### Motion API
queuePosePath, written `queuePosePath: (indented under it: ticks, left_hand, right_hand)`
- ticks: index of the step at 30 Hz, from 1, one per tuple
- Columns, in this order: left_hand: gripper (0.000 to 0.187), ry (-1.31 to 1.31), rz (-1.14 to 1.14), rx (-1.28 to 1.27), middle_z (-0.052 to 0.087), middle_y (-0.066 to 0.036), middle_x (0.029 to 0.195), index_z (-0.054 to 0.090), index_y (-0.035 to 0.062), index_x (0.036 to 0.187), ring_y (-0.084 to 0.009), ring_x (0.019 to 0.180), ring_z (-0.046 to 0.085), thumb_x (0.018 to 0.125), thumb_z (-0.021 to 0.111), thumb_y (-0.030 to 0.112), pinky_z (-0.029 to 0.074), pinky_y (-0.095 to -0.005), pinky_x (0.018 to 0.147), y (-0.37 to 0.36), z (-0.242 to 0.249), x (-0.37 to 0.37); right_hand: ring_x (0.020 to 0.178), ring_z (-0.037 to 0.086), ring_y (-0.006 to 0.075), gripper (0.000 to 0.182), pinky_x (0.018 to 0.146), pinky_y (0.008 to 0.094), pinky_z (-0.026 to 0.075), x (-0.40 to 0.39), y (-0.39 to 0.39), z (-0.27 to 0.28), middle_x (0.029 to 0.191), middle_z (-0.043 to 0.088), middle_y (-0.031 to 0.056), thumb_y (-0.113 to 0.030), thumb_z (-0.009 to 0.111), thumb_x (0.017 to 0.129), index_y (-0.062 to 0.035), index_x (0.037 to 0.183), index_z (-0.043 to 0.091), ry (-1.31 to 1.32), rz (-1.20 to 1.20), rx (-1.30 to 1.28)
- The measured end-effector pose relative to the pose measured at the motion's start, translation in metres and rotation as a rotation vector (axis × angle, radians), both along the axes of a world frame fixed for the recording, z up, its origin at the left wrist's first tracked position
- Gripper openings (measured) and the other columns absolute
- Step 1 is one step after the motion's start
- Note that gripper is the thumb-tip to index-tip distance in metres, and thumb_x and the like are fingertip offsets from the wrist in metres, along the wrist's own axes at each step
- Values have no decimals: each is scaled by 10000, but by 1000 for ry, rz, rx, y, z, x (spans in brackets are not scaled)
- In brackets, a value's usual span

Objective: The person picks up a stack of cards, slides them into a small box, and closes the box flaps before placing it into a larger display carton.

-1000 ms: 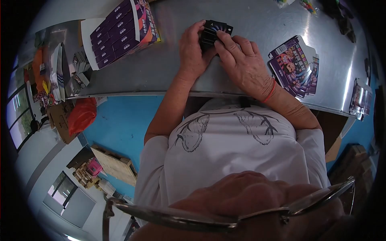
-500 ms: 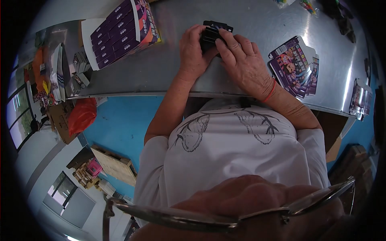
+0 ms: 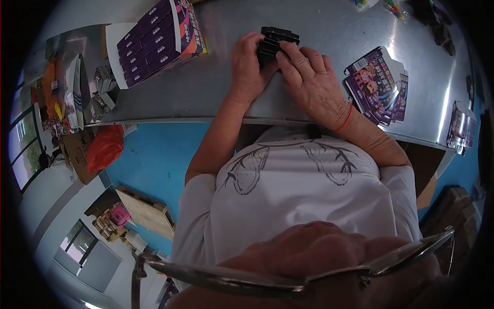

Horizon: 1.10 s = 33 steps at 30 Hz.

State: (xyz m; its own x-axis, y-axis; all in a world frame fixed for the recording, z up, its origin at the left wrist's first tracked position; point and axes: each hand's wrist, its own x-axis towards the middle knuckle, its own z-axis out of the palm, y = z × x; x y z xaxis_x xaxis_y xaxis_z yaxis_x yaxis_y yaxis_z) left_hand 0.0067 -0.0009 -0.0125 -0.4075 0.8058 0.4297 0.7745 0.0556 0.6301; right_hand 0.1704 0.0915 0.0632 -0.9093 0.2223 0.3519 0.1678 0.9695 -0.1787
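Note:
A small fanned stack of black playing cards point(image 3: 278, 36) is between my hands, just above the steel table. My left hand point(image 3: 248, 67) grips the left side of the stack, with its fingertips at the upper left corner. From the right, my right hand point(image 3: 313, 77) presses its bent fingers on the cards' near right edge. Small pale marks show on some cards, too small to read surely. The lower part of the stack is hidden behind my fingers. To the right of my right hand lie flat printed purple boxes point(image 3: 373, 85), overlapping one another.
A display carton point(image 3: 193, 31) filled with rows of purple boxes point(image 3: 149, 46) stands at the left on the steel table point(image 3: 226, 20). Small card stacks point(image 3: 104, 82) lie left of it. A clear-wrapped item point(image 3: 459, 126) sits at the right edge. A red bag point(image 3: 105, 149) is below left.
My right index finger has drawn back a little from the top of the cards. The card marked A at the top no longer shows, and the fanned edges are more exposed.

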Motion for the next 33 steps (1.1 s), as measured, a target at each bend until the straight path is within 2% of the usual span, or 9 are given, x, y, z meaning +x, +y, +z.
queuePosePath:
  ticks: [7,15,20,22,25,27,28,30,33]
  left_hand:
    - [622,-120,-13,-52,546,-148,1180,489,44,1165,-364,1080,531,684,830,240,432,-449,907,2,10,3]
    - [532,-146,-43,-185,508,-160,1223,511,9,1166,-335,1067,538,750,787,191,452,-412,900,2,11,-6]
    - [383,-328,-128,-219,530,-136,1161,545,9,1119,-267,994,564,813,732,144,470,-357,859,-4,13,-23]
    - [302,-454,-79,-207,561,-122,1085,561,11,1086,-237,947,576,846,698,134,467,-344,851,-2,28,-17]
    - [284,-157,-222,-118,582,-117,1060,565,25,1086,-254,922,590,855,680,142,481,-350,823,28,44,-1]
    - [293,-182,-276,-172,586,-129,1080,562,33,1098,-279,943,592,848,678,134,482,-363,832,59,59,14]
    - [293,-166,-271,-156,586,-129,1080,562,33,1098,-279,943,592,848,678,134,482,-363,832,78,59,15]
    - [332,-98,-305,-175,588,-140,1093,552,38,1124,-302,960,589,835,682,136,484,-388,845,119,48,14]
    - [388,30,-317,-90,576,-138,1137,549,57,1157,-328,1007,566,816,698,166,476,-406,870,165,20,-6]
  right_hand:
    - [997,541,300,464,852,377,465,-27,24,-13,1122,566,115,-152,685,750,-46,1170,519,183,-26,-195]
    - [771,641,320,258,654,417,523,-45,45,-29,804,652,145,-165,671,781,-27,979,578,-32,-125,-332]
    - [688,650,361,251,615,444,513,2,87,-49,773,656,200,-197,659,823,-16,979,584,406,-196,-507]
    - [680,641,370,252,619,438,511,41,92,-44,769,650,200,-205,658,836,-8,969,574,356,-370,-770]
    - [668,627,385,260,625,428,508,71,125,-14,762,641,199,-217,657,856,3,954,558,301,-529,-1099]
    - [706,596,191,266,644,351,486,82,122,-27,780,608,137,-220,639,908,16,968,532,325,-470,-1000]
    - [706,596,191,266,644,351,486,83,121,-34,780,608,137,-220,639,908,16,968,532,339,-455,-988]
    - [757,605,379,299,667,415,467,88,117,-46,795,611,207,-236,650,878,23,962,528,311,-420,-811]
    - [779,590,389,320,681,429,454,75,109,-61,826,601,217,-255,652,876,19,969,516,331,-448,-858]
